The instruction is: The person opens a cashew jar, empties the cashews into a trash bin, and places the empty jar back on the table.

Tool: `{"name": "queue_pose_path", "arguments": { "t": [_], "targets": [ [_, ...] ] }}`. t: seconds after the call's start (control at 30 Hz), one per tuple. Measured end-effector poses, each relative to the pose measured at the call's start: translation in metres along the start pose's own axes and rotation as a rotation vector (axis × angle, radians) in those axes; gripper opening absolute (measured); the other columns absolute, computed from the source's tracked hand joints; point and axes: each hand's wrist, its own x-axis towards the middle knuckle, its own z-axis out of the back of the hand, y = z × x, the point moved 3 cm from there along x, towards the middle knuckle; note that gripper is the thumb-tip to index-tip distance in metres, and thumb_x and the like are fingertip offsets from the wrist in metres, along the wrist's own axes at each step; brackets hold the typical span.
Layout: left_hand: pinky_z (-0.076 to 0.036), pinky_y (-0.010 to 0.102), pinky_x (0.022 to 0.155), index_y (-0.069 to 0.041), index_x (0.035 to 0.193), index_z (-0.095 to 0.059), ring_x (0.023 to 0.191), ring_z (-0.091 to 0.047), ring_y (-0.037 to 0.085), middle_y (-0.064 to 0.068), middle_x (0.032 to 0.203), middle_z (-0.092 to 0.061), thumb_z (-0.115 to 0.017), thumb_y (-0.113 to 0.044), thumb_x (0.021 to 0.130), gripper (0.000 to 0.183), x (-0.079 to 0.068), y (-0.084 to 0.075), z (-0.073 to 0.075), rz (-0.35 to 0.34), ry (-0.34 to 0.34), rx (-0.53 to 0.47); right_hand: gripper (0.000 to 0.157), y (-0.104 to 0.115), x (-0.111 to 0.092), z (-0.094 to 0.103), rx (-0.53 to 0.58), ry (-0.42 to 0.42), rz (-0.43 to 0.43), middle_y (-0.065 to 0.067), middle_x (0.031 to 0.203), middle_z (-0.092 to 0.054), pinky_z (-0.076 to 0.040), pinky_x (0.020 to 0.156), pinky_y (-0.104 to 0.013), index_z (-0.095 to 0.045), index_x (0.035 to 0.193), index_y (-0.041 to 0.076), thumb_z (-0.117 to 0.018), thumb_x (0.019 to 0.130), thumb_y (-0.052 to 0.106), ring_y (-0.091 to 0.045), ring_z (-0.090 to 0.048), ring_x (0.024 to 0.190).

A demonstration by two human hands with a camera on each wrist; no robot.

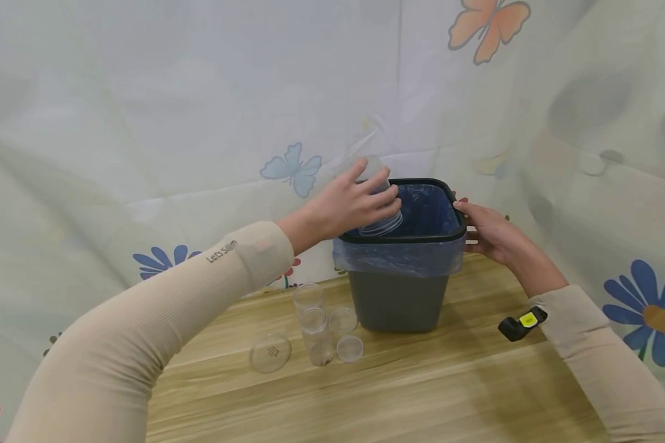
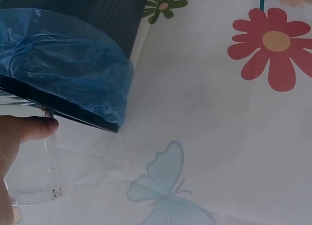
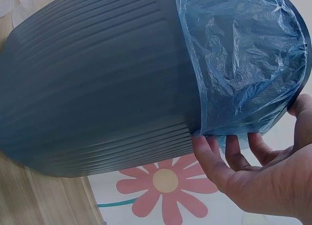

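Observation:
My left hand [image 1: 351, 200] grips a clear plastic jar [image 2: 34, 169], tipped with its threaded mouth down inside the bin's opening. A few dark specks cling near the jar's base in the left wrist view. The grey trash bin [image 1: 401, 301] stands upright with a blue bag [image 1: 404, 257] folded over its black rim. At the bin's right side, my right hand [image 1: 490, 234] holds the rim, its thumb at the top edge and its fingertips against the bag and wall, as the right wrist view [image 3: 263, 171] shows too.
Two clear jars stand left of the bin, a rear jar [image 1: 308, 295] and a front jar [image 1: 318, 338]. Around them lie a large lid [image 1: 270, 353], a second lid [image 1: 344, 320] and a small lid [image 1: 350, 349]. A printed curtain [image 1: 199, 123] hangs close behind the wooden table [image 1: 377, 400].

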Motion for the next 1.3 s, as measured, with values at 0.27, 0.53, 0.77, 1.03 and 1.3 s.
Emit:
{"name": "queue_pose_path", "arguments": {
  "t": [0.27, 0.53, 0.77, 1.03, 1.3],
  "targets": [
    [-0.036, 0.057, 0.112, -0.023, 0.155, -0.037, 0.144, -0.035, 0.033, 0.005, 0.154, -0.041, -0.075, -0.031, 0.093, 0.074, -0.002, 0.004, -0.002, 0.065, 0.011, -0.051, 0.053, 0.001, -0.002, -0.001, -0.013, -0.002, 0.005, 0.002, 0.111, -0.058, -0.057, 0.081, -0.029, -0.053, 0.129, 0.011, -0.049, 0.103, 0.056, -0.015, -0.062, 0.099],
    [-0.037, 0.058, 0.109, -0.021, 0.156, -0.034, 0.144, -0.035, 0.035, 0.006, 0.155, -0.039, -0.080, -0.029, 0.088, 0.082, -0.005, 0.007, -0.003, 0.142, 0.062, -0.174, 0.049, 0.001, -0.002, -0.001, -0.007, 0.005, 0.009, 0.002, 0.112, -0.057, -0.057, 0.081, -0.029, -0.055, 0.126, 0.013, -0.049, 0.103, 0.056, -0.015, -0.062, 0.099],
    [-0.045, 0.060, 0.100, -0.017, 0.154, -0.032, 0.136, -0.041, 0.038, 0.008, 0.153, -0.040, -0.075, -0.027, 0.092, 0.077, -0.006, 0.014, -0.005, 0.333, 0.151, -0.417, 0.051, 0.002, -0.001, -0.003, -0.019, 0.009, 0.009, 0.002, 0.115, -0.056, -0.056, 0.082, -0.029, -0.053, 0.129, 0.012, -0.048, 0.103, 0.056, -0.015, -0.061, 0.101],
    [-0.046, 0.061, 0.095, -0.018, 0.153, -0.033, 0.126, -0.047, 0.037, 0.005, 0.151, -0.043, -0.082, -0.048, 0.084, 0.090, -0.008, 0.025, -0.010, 0.578, 0.287, -0.766, 0.051, 0.000, 0.000, -0.003, -0.016, 0.011, 0.008, 0.000, 0.117, -0.055, -0.056, 0.082, -0.029, -0.053, 0.130, 0.012, -0.048, 0.103, 0.056, -0.016, -0.060, 0.103],
    [-0.055, 0.049, 0.084, -0.015, 0.158, -0.029, 0.124, -0.051, 0.038, 0.009, 0.155, -0.041, -0.082, -0.052, 0.082, 0.100, -0.014, 0.037, -0.017, 0.768, 0.321, -1.052, 0.058, 0.003, 0.002, -0.005, -0.037, 0.010, 0.006, -0.005, 0.126, -0.050, -0.056, 0.084, -0.029, -0.047, 0.138, 0.009, -0.046, 0.104, 0.057, -0.018, -0.059, 0.107]
  ]
}}
